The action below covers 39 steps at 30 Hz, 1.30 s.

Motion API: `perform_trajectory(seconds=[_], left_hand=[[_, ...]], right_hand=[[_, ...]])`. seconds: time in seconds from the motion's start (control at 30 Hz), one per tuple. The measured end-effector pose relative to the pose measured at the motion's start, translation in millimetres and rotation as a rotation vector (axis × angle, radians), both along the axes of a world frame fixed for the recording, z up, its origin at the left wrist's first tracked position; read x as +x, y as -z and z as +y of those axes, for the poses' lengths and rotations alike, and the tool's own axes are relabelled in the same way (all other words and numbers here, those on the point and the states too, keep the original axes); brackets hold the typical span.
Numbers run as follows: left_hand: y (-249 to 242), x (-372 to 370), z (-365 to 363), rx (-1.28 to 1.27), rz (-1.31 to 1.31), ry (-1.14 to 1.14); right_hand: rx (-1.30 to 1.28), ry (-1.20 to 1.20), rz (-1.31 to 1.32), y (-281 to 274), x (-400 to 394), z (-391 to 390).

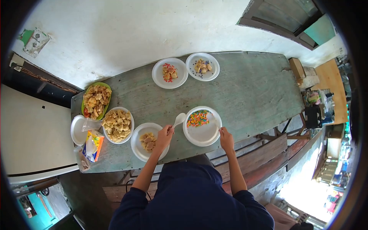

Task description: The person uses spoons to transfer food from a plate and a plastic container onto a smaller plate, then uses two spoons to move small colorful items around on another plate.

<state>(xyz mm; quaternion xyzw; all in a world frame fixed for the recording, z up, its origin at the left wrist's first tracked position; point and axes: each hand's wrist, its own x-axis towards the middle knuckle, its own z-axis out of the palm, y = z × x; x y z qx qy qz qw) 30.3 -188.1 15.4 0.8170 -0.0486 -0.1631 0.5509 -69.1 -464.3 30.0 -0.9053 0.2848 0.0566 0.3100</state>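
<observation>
My left hand [165,136] is closed on a white plastic spoon [179,120], its bowl pointing up near the left rim of a white plate. That plate [202,137] holds many small colourful pieces [198,118] in its upper left part. At its right rim, my right hand [226,138] is closed round the end of a thin, pale utensil [216,121] that reaches over the plate; its shape is hard to make out. Beside my left hand, partly behind it, a white plate [138,152] bears light brown chunks [148,141].
Two white plates [170,84] [203,77] with chunks and small red or dark pieces stand at the table's [253,88] back edge. At the left are a heaped bowl of chunks [117,124], a green plate of fried food [96,100], an empty white plate [78,130] and an orange packet [93,145].
</observation>
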Motion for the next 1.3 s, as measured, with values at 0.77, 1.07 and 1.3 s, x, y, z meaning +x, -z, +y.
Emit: perform_trajectory(seconds=[0.77,1.07,1.3], left_hand=[[17.3,-44.2,-62.1,0.157,-0.149,0.016],[33.7,-72.7,-56.4,0.116,-0.237,-0.048],[25.8,-73.1,-42.9,0.157,-0.284,-0.023]], right_hand=[[-0.012,-0.255,-0.206,12.7,-5.2,-31.5],[0.000,-0.286,-0.257,21.2,-7.3,-35.6],[-0.008,-0.266,-0.274,20.1,-3.9,-28.7]])
